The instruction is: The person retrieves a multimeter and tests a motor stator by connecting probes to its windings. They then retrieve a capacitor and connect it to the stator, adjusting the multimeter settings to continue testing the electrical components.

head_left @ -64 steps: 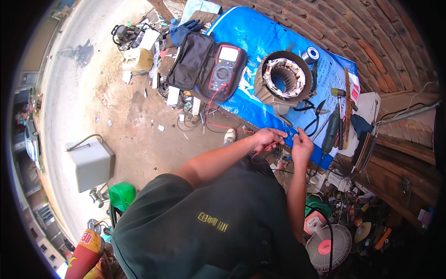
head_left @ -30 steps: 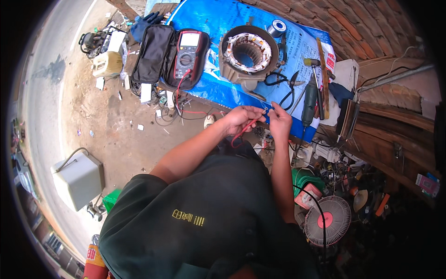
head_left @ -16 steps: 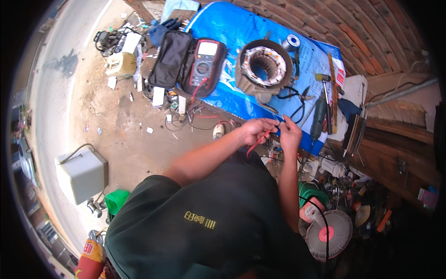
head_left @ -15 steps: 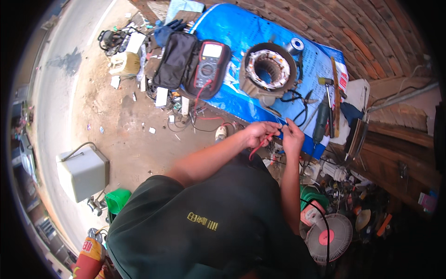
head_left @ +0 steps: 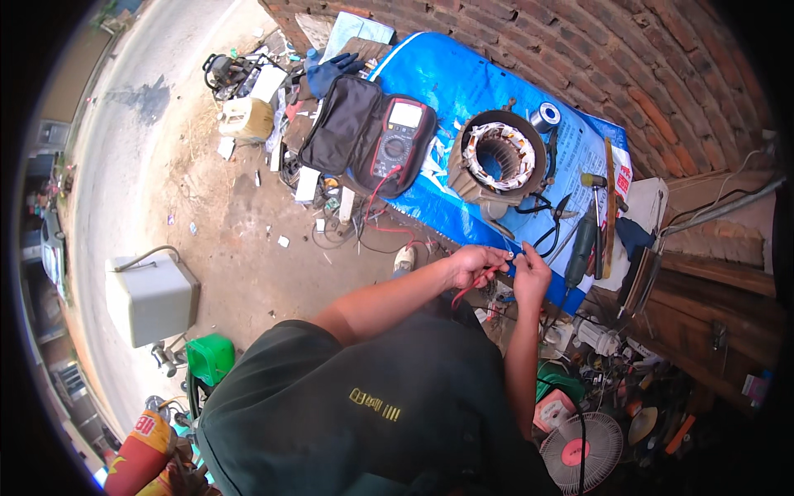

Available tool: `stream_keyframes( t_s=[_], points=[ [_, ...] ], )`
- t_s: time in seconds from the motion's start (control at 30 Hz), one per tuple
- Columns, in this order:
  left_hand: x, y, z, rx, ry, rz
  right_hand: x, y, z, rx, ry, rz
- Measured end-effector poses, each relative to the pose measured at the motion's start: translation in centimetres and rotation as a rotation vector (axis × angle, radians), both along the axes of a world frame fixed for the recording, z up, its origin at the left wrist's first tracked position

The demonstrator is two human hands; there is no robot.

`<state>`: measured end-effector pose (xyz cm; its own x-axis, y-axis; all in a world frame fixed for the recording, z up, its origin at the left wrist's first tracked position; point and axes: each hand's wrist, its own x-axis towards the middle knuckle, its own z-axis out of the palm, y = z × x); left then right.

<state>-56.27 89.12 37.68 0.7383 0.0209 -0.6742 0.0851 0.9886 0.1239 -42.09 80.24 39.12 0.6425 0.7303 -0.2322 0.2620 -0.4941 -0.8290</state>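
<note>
My left hand [head_left: 477, 266] has its fingers closed around a red test lead [head_left: 469, 293], which hangs down from the palm. Just right of it, my right hand [head_left: 532, 273] is pinched near the lead's tip, level with the left fingertips; what lies between its fingers is too small to make out. Both hands hover at the near edge of a blue sheet [head_left: 434, 70]. Beyond them on the sheet is a motor housing [head_left: 469, 183] with a ring of white-bound windings. A red and grey multimeter [head_left: 395, 149] lies left of it in an unzipped black case [head_left: 346, 124].
Black-handled snips [head_left: 562, 207], a dark green power tool [head_left: 581, 252], a hammer [head_left: 593, 180] and a metal spool [head_left: 546, 117] lie on the sheet. A brick wall [head_left: 645, 91] rises behind. A fan [head_left: 581, 453] and clutter stand low right, a white box [head_left: 153, 299] left.
The whole view has shifted, so the bench and its things appear farther right and lower. My hands stay close together at the red lead, with little change in grip.
</note>
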Motion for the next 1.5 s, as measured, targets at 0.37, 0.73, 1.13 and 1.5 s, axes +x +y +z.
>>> stream_keyframes(
  t_s=[0.37, 0.73, 1.13, 1.5],
  points=[
    [-0.1, -0.2, 0.2, 0.026, -0.048, 0.007, -0.1, -0.2, -0.6, 0.1, -0.086, 0.015],
    [0.1, -0.6, 0.9, 0.02, -0.063, 0.039, -0.2, -0.5, 0.0, 0.12, -0.094, 0.051],
    [-0.6, 0.7, 0.0, -0.073, -0.199, 0.076, -0.4, 0.2, 0.2, 0.061, 0.01, -0.02],
    [0.3, 0.3, 0.8, -0.051, -0.043, 0.037, 0.1, -0.2, -0.5, 0.108, -0.04, 0.018]
  ],
)
